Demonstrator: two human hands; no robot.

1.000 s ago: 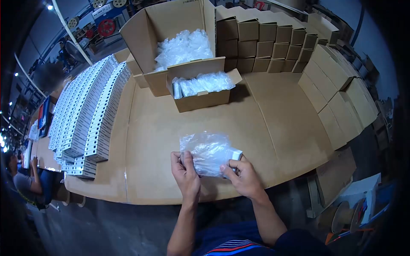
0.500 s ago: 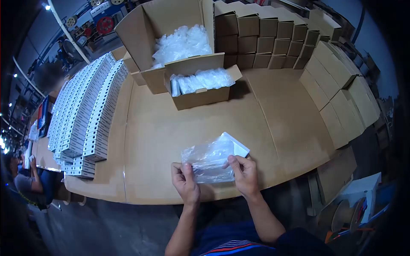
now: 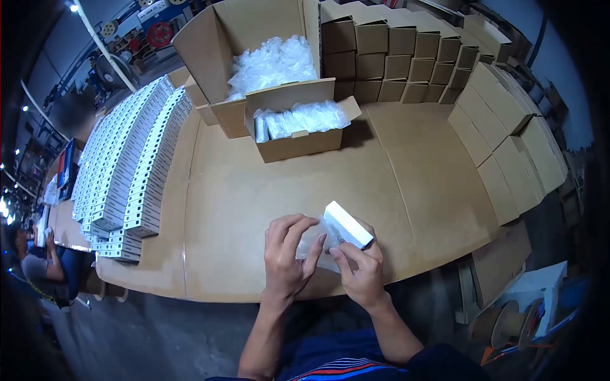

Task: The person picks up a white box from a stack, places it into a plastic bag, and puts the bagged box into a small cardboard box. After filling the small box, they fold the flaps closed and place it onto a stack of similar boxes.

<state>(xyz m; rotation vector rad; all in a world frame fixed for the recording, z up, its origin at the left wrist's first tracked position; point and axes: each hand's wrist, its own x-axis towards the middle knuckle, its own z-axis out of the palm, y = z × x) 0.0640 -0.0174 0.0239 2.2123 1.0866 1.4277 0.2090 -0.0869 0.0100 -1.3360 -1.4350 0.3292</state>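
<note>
My right hand (image 3: 363,270) holds a small white box (image 3: 348,225), tilted, and pinches the edge of a clear plastic bag (image 3: 311,244). Curled around the left side of that bag is my left hand (image 3: 289,257), its fingers bent and partly over the plastic. Both hands are above the near part of the cardboard-covered table (image 3: 254,190). Beyond them stands an open carton (image 3: 298,150) filled with wrapped items (image 3: 302,119).
A large open box (image 3: 222,63) of clear bags (image 3: 273,63) stands at the back. White boxes (image 3: 130,165) are stacked at left, brown cartons (image 3: 387,57) at back right and right. A co-worker (image 3: 47,263) sits at far left.
The bag, spread flat between both hands before, is now bunched up. My left hand has risen and curled over it. The white box has turned and shows its long side.
</note>
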